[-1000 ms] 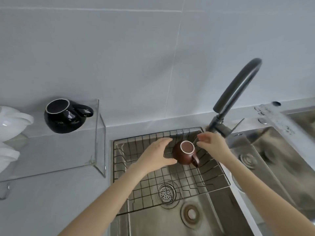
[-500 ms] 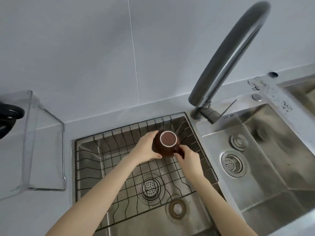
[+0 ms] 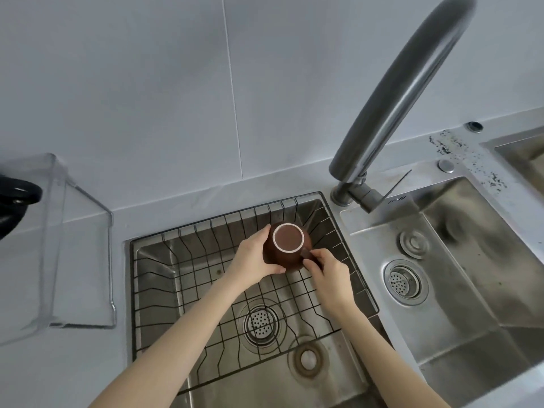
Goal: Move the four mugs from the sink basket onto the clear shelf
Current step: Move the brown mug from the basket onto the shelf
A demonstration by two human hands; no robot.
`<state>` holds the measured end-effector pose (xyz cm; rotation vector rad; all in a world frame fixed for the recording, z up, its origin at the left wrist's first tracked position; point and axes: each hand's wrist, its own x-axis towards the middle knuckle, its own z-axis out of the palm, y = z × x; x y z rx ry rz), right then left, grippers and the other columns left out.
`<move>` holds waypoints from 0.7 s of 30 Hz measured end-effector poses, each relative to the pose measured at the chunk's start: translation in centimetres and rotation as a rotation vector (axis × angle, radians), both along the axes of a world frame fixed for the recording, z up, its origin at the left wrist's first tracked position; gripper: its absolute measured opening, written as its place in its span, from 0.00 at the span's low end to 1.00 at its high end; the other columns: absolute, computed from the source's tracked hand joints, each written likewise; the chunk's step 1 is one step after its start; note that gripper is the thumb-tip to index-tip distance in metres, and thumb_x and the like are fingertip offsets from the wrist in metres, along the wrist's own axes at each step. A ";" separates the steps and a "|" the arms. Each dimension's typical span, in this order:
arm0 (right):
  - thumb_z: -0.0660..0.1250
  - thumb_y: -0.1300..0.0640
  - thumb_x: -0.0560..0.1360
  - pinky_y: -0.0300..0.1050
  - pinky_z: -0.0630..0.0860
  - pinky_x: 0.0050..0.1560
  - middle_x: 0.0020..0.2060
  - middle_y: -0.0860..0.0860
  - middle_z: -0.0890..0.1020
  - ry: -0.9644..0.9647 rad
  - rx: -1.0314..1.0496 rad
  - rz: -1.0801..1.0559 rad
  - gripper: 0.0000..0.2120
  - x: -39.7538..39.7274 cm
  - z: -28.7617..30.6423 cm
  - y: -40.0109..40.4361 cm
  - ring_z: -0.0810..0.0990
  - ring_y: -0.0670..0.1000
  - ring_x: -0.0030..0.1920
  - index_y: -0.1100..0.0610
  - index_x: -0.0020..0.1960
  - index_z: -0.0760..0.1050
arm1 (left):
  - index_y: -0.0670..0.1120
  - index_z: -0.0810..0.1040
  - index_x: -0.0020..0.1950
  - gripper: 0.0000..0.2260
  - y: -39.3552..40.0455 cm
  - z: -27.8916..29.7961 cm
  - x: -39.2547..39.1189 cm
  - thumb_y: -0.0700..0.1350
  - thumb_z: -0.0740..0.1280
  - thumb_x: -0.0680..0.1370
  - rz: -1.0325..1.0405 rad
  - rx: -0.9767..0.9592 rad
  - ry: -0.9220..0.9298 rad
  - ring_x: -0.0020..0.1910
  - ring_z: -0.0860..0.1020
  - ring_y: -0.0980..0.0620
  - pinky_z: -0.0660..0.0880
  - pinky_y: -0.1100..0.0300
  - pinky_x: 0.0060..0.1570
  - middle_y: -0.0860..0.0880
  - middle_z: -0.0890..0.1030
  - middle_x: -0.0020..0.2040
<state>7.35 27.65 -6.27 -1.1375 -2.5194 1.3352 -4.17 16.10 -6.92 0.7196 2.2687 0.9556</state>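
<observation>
A round brown mug (image 3: 287, 241) with a pale rim stands upright at the back of the black wire sink basket (image 3: 188, 278). My left hand (image 3: 255, 260) cups its left side. My right hand (image 3: 326, 270) pinches the mug's handle on the lower right. No other mug shows in the basket. The clear shelf (image 3: 59, 245) stands on the counter to the left, and a black mug (image 3: 14, 201) sits on it, cut off by the frame's left edge.
A tall grey faucet (image 3: 394, 95) arches over the basket's back right corner. A second steel basin (image 3: 459, 275) with a drain lies to the right. The white tiled wall (image 3: 176, 83) rises behind the counter.
The view has shifted right and closer, pushing the shelf to the left edge. My right hand came down from beside the faucet onto the mug's handle; my left hand stays on the mug.
</observation>
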 end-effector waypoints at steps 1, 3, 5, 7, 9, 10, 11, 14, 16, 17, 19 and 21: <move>0.63 0.58 0.75 0.40 0.71 0.47 0.50 0.56 0.83 0.014 0.012 0.010 0.13 -0.1 0.5 -0.1 0.79 0.51 0.48 0.60 0.58 0.73 | 0.43 0.58 0.72 0.44 -0.3 0.6 0.1 0.43 0.78 0.62 0.022 0.012 0.013 0.69 0.67 0.49 0.60 0.63 0.66 0.44 0.68 0.71; 0.64 0.58 0.74 0.41 0.73 0.49 0.50 0.56 0.83 0.057 0.034 0.033 0.12 -0.4 1.9 -0.3 0.80 0.52 0.49 0.60 0.57 0.74 | 0.43 0.60 0.71 0.43 -1.1 2.1 0.2 0.44 0.78 0.61 0.069 0.043 0.054 0.69 0.67 0.49 0.59 0.67 0.64 0.45 0.70 0.70; 0.65 0.57 0.74 0.43 0.75 0.50 0.48 0.56 0.83 0.111 0.057 0.072 0.12 -0.9 3.8 -0.9 0.80 0.52 0.49 0.59 0.56 0.75 | 0.44 0.64 0.69 0.40 -2.3 4.2 0.1 0.43 0.78 0.61 0.100 0.091 0.108 0.65 0.71 0.50 0.59 0.73 0.57 0.46 0.74 0.66; 0.66 0.57 0.73 0.45 0.77 0.51 0.47 0.55 0.84 0.153 0.079 0.118 0.11 -1.4 5.9 -1.7 0.81 0.52 0.48 0.58 0.55 0.75 | 0.45 0.65 0.68 0.38 -3.8 6.6 -0.1 0.44 0.78 0.61 0.114 0.123 0.171 0.61 0.73 0.52 0.60 0.72 0.54 0.47 0.76 0.63; 0.66 0.56 0.73 0.47 0.77 0.52 0.46 0.54 0.84 0.208 0.088 0.167 0.10 -1.9 8.3 -2.9 0.81 0.51 0.48 0.57 0.54 0.76 | 0.46 0.65 0.68 0.38 -5.8 9.3 -0.1 0.44 0.78 0.61 0.140 0.159 0.229 0.60 0.72 0.53 0.61 0.70 0.56 0.48 0.75 0.63; 0.66 0.57 0.73 0.47 0.77 0.52 0.46 0.54 0.84 0.233 0.095 0.191 0.10 -2.1 9.4 -3.4 0.81 0.51 0.48 0.57 0.53 0.76 | 0.46 0.66 0.68 0.38 -6.7 10.5 -0.1 0.45 0.78 0.61 0.155 0.174 0.255 0.60 0.72 0.53 0.61 0.69 0.56 0.48 0.75 0.63; 0.66 0.57 0.73 0.47 0.77 0.52 0.45 0.53 0.84 0.256 0.110 0.225 0.09 -2.4 10.7 -4.1 0.81 0.51 0.47 0.57 0.53 0.76 | 0.46 0.66 0.67 0.38 -7.7 11.7 -0.1 0.45 0.78 0.61 0.175 0.189 0.280 0.59 0.73 0.53 0.62 0.69 0.55 0.48 0.76 0.63; 0.66 0.57 0.73 0.48 0.78 0.51 0.43 0.53 0.85 0.325 0.139 0.331 0.08 -3.1 14.2 -6.7 0.82 0.51 0.46 0.57 0.52 0.77 | 0.45 0.66 0.67 0.38 -11.3 14.9 0.3 0.46 0.78 0.61 0.240 0.227 0.354 0.60 0.73 0.52 0.66 0.65 0.58 0.47 0.76 0.63; 0.65 0.57 0.73 0.46 0.78 0.50 0.41 0.52 0.85 0.367 0.121 0.387 0.08 -3.6 16.1 -8.7 0.82 0.51 0.45 0.57 0.51 0.77 | 0.45 0.66 0.68 0.39 -13.9 16.5 0.5 0.46 0.78 0.61 0.285 0.247 0.395 0.63 0.73 0.50 0.66 0.64 0.61 0.48 0.75 0.64; 0.65 0.58 0.74 0.42 0.77 0.48 0.40 0.51 0.84 0.388 0.103 0.414 0.07 -3.9 16.9 -9.8 0.82 0.49 0.44 0.57 0.50 0.77 | 0.45 0.65 0.68 0.39 -15.3 17.3 0.6 0.46 0.78 0.61 0.311 0.261 0.407 0.63 0.72 0.50 0.65 0.66 0.61 0.50 0.75 0.63; 0.65 0.58 0.74 0.32 0.75 0.43 0.36 0.48 0.83 0.428 0.056 0.461 0.05 -4.5 18.1 -11.8 0.81 0.45 0.39 0.57 0.48 0.78 | 0.45 0.66 0.68 0.37 -17.8 18.4 0.8 0.44 0.78 0.61 0.356 0.289 0.425 0.59 0.73 0.53 0.64 0.75 0.56 0.57 0.74 0.57; 0.66 0.59 0.73 0.29 0.74 0.40 0.34 0.46 0.82 0.458 0.030 0.504 0.04 -5.1 19.0 -14.1 0.80 0.43 0.38 0.57 0.46 0.78 | 0.47 0.68 0.67 0.36 -20.5 19.2 0.8 0.44 0.78 0.61 0.387 0.305 0.438 0.56 0.73 0.56 0.66 0.74 0.56 0.59 0.73 0.54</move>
